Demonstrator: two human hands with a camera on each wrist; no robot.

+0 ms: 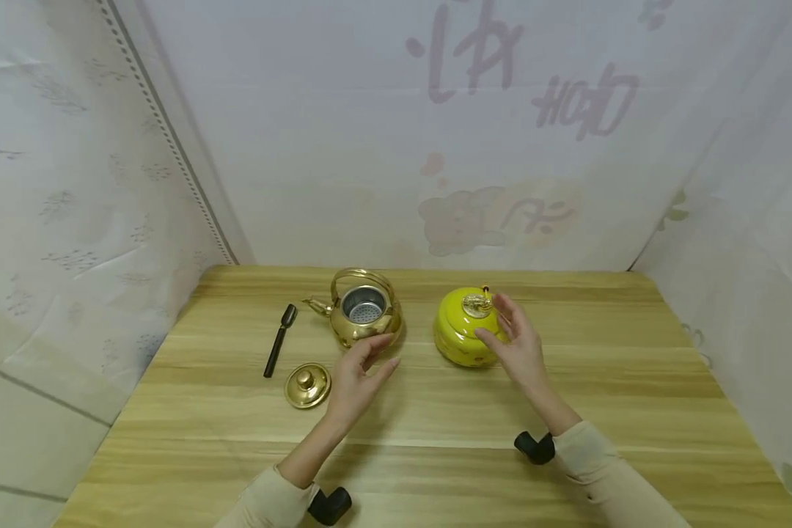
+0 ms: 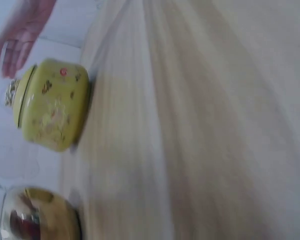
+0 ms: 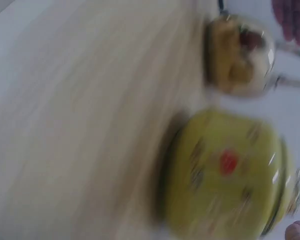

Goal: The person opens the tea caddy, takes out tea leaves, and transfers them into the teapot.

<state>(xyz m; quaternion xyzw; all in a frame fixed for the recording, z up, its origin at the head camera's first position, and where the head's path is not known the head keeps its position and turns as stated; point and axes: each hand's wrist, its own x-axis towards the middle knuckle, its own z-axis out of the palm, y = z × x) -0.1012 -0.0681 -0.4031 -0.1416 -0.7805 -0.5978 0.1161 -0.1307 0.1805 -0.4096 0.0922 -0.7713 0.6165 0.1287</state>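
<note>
A yellow lidded jar (image 1: 460,343) with a gold ornament on its lid stands upright right of the middle. My right hand (image 1: 523,353) is at the jar's right side, thumb and fingers spread about the lid near the gold ornament (image 1: 477,305); whether they touch it I cannot tell. A brass teapot (image 1: 351,334) stands left of the jar, uncovered, with a perforated metal strainer (image 1: 364,311) inside. In front of the teapot hovers my left hand (image 1: 355,383), fingers loosely bent, holding nothing. The left wrist view shows the jar's printed flowers (image 2: 54,120); the right wrist view is blurred.
The brass teapot lid (image 1: 308,386) lies on the wooden table (image 1: 435,469), beside my left hand. Farther left is a dark scoop (image 1: 279,345). A pale printed curtain (image 1: 343,147) hangs behind the table's back edge, with more hanging at both sides.
</note>
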